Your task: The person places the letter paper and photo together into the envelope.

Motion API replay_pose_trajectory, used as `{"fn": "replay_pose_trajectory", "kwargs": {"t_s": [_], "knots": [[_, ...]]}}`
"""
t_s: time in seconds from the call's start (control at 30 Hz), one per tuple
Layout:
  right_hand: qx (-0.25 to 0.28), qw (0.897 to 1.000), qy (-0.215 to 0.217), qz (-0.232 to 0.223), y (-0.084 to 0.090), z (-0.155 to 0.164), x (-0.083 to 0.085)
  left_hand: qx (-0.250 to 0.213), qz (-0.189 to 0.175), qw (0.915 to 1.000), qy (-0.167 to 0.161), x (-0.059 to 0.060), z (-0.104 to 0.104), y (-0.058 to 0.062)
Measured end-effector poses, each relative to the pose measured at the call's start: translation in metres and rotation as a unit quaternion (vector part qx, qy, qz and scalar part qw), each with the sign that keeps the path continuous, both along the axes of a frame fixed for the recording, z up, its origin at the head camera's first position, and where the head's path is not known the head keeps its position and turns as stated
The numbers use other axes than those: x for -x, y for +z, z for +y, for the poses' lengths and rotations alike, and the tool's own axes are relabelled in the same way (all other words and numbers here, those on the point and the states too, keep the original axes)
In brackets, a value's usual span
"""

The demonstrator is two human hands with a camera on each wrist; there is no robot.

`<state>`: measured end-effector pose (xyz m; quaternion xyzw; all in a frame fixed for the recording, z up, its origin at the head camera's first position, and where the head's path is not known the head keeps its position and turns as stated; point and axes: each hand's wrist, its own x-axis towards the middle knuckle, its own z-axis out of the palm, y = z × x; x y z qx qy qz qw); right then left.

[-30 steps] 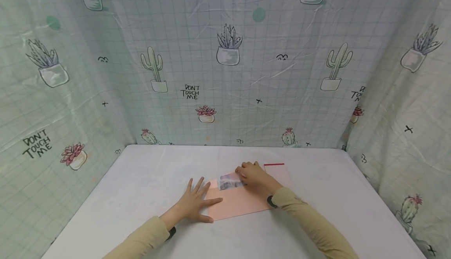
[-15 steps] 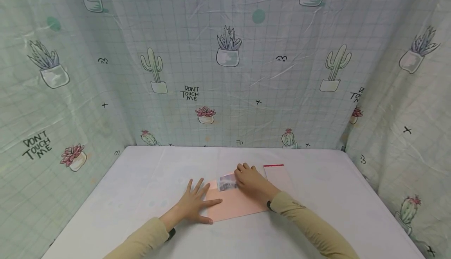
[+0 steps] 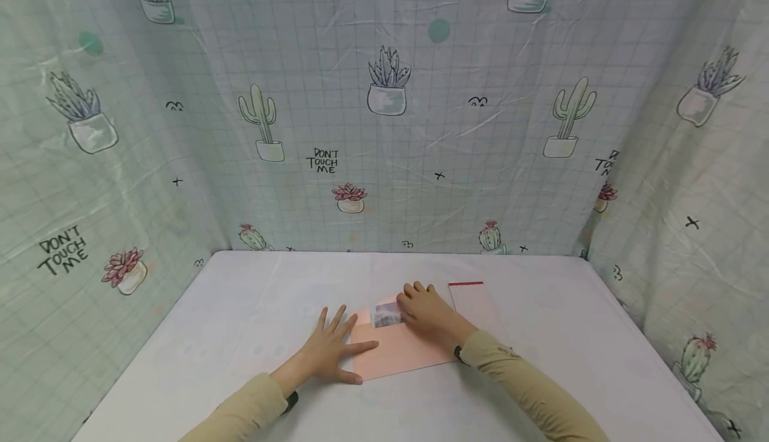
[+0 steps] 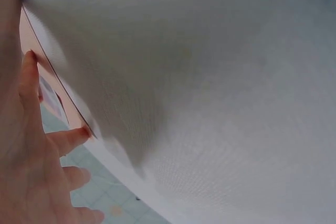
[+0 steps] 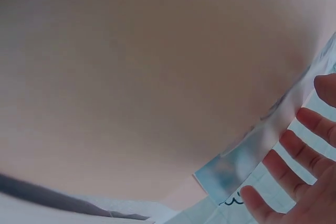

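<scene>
A peach-coloured envelope [image 3: 399, 352] lies on the white table, slightly tilted. At its upper side a picture card [image 3: 387, 315] in bluish grey shows as a strip above the front panel. My left hand [image 3: 330, 346] rests spread over the envelope's left end, thumb near the lower corner. My right hand [image 3: 428, 310] lies over the right part of the card and hides it. In the right wrist view, the right fingers [image 5: 299, 153], lightly bent, touch the outer edge of the card [image 5: 226, 177].
Just right of the envelope lies a flat, pale pinkish sheet or bag [image 3: 471, 302] with a red strip along its top. The white table [image 3: 270, 295] ends at a hanging cloth [image 3: 384, 148] printed with cacti, at the back and both sides.
My right hand has shifted slightly left and now covers more of the picture card. The left hand stays in place on the envelope.
</scene>
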<state>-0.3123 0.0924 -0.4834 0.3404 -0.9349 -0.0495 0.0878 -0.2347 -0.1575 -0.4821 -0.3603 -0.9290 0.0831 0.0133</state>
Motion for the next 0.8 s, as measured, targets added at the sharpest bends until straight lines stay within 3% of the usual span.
{"fn": "replay_pose_trajectory", "kwargs": {"t_s": [0.2,0.8], "knots": [[0.005,1.0,0.0,-0.021,-0.0012,0.0,-0.0017,0.0,-0.005,1.0,0.005,0.0015,-0.0002,-0.003],[0.006,0.999,0.023,-0.029,-0.0067,0.0027,-0.0057,-0.005,-0.007,0.9999,0.007,0.0007,0.0015,0.0001]]}}
